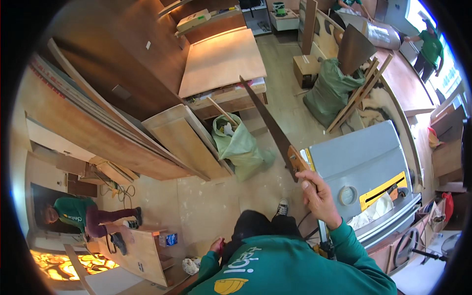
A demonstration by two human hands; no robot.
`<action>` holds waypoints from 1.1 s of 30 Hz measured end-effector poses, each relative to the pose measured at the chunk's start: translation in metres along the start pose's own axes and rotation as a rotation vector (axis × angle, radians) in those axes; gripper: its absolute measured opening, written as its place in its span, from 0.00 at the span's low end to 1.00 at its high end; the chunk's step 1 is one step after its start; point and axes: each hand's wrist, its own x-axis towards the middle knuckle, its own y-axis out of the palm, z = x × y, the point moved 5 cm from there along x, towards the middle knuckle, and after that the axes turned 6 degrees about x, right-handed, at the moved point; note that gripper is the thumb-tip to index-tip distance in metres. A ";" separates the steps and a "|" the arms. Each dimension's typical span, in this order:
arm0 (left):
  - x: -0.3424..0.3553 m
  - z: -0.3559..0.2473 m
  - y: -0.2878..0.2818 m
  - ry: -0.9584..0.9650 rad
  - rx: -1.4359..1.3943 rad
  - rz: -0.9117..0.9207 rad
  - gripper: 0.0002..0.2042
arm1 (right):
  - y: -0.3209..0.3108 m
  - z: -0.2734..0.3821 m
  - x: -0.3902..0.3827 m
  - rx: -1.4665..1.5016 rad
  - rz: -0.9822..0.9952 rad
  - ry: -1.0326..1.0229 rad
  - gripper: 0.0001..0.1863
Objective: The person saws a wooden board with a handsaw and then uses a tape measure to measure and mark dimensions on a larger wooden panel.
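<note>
My right hand [314,194] is closed on the wooden handle of a handsaw [268,120], whose long blade points up and forward over the floor. Beneath that hand and to its right stands a grey table saw [356,150] with a yellow insert [374,191], a roll of tape [348,194] and a crumpled white cloth [366,214] on it. Low beside my dark trousers, my left hand [216,246] is curled around something small and red that I cannot make out.
Plywood sheets [98,137] lean at left. Sacks [236,147] [322,93] stand ahead, before a low plywood platform [221,64]. A co-worker [73,214] is at lower left by a wooden bench [145,255]; two others [430,49] [346,7] work at upper right around a rolled sheet [378,37].
</note>
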 end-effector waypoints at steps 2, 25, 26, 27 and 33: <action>0.003 0.003 -0.006 -0.069 -0.054 0.056 0.22 | 0.000 0.006 0.008 -0.089 -0.032 -0.072 0.12; 0.076 -0.186 0.046 0.028 -0.274 0.054 0.22 | 0.196 -0.135 0.554 -1.369 0.284 -0.320 0.24; 0.059 -0.189 0.036 0.016 -0.291 0.012 0.20 | 0.216 -0.138 0.562 -1.329 0.312 -0.371 0.25; 0.075 -0.179 0.027 0.021 -0.531 0.052 0.19 | 0.229 -0.139 0.570 -1.291 0.330 -0.419 0.27; 0.034 -0.295 0.047 0.113 -0.413 0.035 0.16 | 0.242 -0.059 0.544 -0.308 0.434 -0.208 0.25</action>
